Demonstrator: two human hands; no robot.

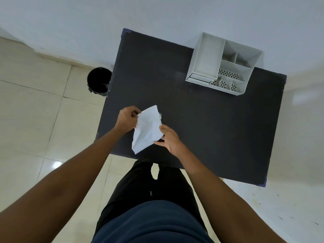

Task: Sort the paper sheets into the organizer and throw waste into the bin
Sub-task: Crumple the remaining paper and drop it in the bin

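Gripping from both sides: left hand [126,118] pinches the upper left edge of a creased white paper sheet [147,130], fingers curled closed on it; right hand [171,139] clamps the lower right edge between thumb and fingers. Sheet sits over the near left part of the black table [201,120], close to the front edge. Cannot tell whether it rests on the surface or is lifted just clear.

Two-handed hold at opposite edges looks meant either for flattening the wrinkles or for crumpling. The creases make waste seem possible, but that is a judgement only.

Long axis of the sheet runs diagonally, from its near corner at lower left up to the far corner at upper right. Far end points roughly toward the organizer.

White desk organizer [224,64] stands at the far right corner of the table, well apart from the hands; its large tray compartment on the left side looks sized for sheets, and small perforated cells sit to the right. Black bin [99,80] stands on the tiled floor just beside the table's left edge, partly hidden by it, mouth open upward.
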